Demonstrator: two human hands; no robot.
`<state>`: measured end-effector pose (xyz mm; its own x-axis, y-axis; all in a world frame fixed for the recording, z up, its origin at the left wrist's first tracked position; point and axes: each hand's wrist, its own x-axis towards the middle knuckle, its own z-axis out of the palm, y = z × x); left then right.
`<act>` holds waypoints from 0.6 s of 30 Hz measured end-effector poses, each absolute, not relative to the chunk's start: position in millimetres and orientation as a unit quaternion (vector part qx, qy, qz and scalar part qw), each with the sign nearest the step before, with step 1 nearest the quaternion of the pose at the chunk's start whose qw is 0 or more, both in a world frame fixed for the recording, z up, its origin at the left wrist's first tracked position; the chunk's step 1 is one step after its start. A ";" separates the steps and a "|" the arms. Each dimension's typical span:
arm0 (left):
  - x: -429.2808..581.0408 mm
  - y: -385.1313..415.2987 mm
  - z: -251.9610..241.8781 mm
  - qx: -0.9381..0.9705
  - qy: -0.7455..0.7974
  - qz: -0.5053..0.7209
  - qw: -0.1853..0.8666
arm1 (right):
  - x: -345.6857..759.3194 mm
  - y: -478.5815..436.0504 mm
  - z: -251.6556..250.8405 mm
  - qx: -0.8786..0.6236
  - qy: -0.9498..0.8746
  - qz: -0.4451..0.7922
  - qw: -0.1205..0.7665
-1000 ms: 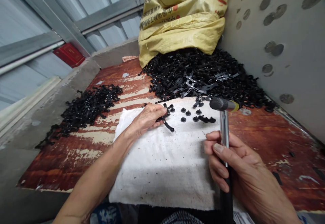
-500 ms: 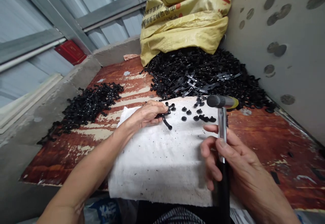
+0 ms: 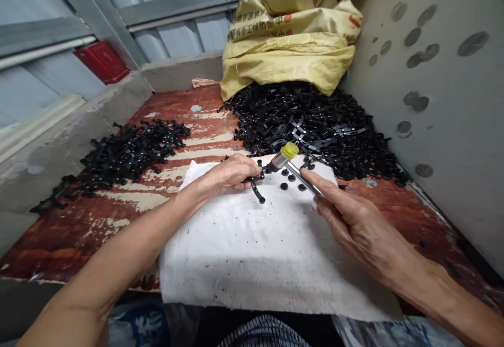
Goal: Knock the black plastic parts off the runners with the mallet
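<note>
My left hand is closed on a black jointed linkage part, whose arms stick out past my fingertips over the white cloth. In my right hand is a mallet with a metal shaft, one yellow face and one dark face. The mallet's dark face is down at the right end of the linkage, touching it or very close. Several small round black caps lie on the cloth between my hands. My right palm hides the mallet's grip.
A large heap of black linkages spreads from a yellow sack at the back. A smaller pile lies to the left on the worn red-brown board. A spotted panel stands along the right, and a red box sits on the left ledge.
My right hand has swung the mallet left and down, from upright to the linkage, with its fingers now wrapped round it. My left hand keeps its hold in nearly the same place.
</note>
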<state>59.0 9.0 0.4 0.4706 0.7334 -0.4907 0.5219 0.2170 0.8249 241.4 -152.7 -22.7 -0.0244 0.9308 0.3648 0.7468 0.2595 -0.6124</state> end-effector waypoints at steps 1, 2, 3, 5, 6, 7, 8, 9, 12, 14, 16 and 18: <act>57.8 10.2 -1.2 0.622 0.501 0.090 0.594 | 241.0 -149.7 -21.7 -0.586 -0.717 0.103 0.364; 56.6 11.6 -2.9 0.625 0.496 0.090 0.596 | 240.2 -147.3 -20.4 -0.578 -0.723 0.080 0.370; 55.3 13.1 -4.6 0.628 0.490 0.090 0.598 | 239.1 -145.5 -19.1 -0.571 -0.725 0.058 0.381; 53.3 15.9 -7.2 0.633 0.476 0.093 0.603 | 237.7 -142.4 -17.1 -0.567 -0.721 0.021 0.397; 52.7 16.9 -7.8 0.635 0.469 0.095 0.606 | 237.8 -140.8 -16.9 -0.575 -0.719 0.008 0.390; 52.4 17.6 -8.0 0.638 0.464 0.097 0.607 | 238.6 -139.0 -17.2 -0.590 -0.720 -0.001 0.366; 52.3 17.9 -7.7 0.641 0.461 0.097 0.606 | 240.0 -137.1 -17.9 -0.605 -0.726 -0.006 0.327; 52.4 17.9 -7.2 0.644 0.461 0.097 0.602 | 241.6 -135.4 -18.5 -0.619 -0.733 -0.008 0.282; 52.5 17.4 -5.0 0.651 0.468 0.093 0.590 | 244.3 -133.0 -17.6 -0.613 -0.753 -0.006 0.238; 51.9 17.2 -4.6 0.655 0.454 0.096 0.597 | 242.5 -134.4 -14.8 -0.586 -0.746 -0.010 0.316; 51.0 17.5 -5.3 0.657 0.435 0.104 0.607 | 239.3 -136.0 -12.9 -0.576 -0.723 -0.024 0.380; 50.6 17.7 -6.7 0.659 0.438 0.099 0.604 | 237.3 -135.8 -13.6 -0.598 -0.723 -0.036 0.343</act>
